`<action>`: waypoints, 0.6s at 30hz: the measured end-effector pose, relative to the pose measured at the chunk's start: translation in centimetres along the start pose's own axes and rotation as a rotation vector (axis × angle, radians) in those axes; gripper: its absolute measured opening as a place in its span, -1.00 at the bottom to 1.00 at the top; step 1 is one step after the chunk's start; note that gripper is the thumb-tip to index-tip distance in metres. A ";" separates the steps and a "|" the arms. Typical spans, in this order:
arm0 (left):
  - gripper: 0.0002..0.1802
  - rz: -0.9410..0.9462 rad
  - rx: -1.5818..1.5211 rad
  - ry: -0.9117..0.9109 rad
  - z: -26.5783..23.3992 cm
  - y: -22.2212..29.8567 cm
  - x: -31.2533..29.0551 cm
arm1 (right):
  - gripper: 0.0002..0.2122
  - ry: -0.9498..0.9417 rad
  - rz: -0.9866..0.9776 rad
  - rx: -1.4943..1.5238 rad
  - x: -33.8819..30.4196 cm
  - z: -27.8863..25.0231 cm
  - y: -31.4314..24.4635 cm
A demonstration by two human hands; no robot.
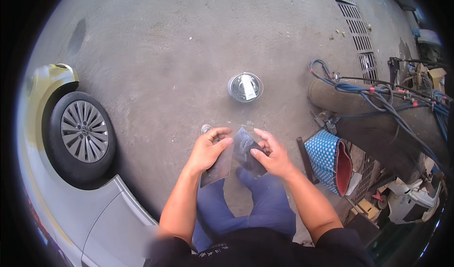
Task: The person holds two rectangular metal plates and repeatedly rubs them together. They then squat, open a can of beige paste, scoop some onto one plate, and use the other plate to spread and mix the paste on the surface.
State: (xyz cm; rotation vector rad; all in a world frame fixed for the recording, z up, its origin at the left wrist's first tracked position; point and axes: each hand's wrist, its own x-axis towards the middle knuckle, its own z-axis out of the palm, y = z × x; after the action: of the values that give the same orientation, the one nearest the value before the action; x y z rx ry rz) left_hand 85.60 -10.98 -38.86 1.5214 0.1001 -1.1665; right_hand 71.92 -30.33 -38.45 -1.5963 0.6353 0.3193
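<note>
The concrete floor (189, 40) fills most of the view and carries everything; I take the round metal tin (245, 87) in its middle as the landmark. Far to the left of the tin stands a car (101, 219) with its wheel (84, 137), parked close enough that the person works just beside it; to the right of the tin lies a long dark cylinder (373, 120) with blue hoses (378, 94) draped over it, and a drain grate (359, 30) runs behind it. Below and right of the tin, a blue checked bag (326, 160) leans near the cylinder, within reach.

The tin sits upright on the floor, its shiny top facing up, straight ahead of the person, probably so it stays handy; the person's legs in blue trousers (265, 205) are below it.

Just below the tin, both hands hold thin dark sheets in front of the body; the left hand (206, 151) is closed around the left sheet (218, 167), thumb on its face and fingers curled over the upper edge; the right hand (271, 156) pinches the right sheet (246, 151) at its side edge. The two sheets touch or overlap in the middle, I cannot tell which; they are tilted toward the face, likely for a good look.
</note>
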 end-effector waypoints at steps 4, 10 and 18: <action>-0.81 -0.155 0.187 -0.147 0.3 -4.5 5.0 | -0.45 -0.021 -0.022 0.012 1.9 -0.2 7.5; -0.84 -0.033 0.267 -0.125 -0.2 -10.2 11.1 | -0.48 0.144 -0.092 0.244 7.5 -0.8 13.8; -0.86 0.247 -0.064 0.042 -1.6 -11.0 15.6 | -0.46 0.165 -0.351 0.502 16.5 1.2 14.0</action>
State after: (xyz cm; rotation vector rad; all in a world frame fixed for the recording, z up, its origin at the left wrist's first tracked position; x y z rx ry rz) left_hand 87.45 -14.07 -57.73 1.4567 -0.0223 -0.9265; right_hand 77.44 -32.88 -59.29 -1.2219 0.4971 -0.2232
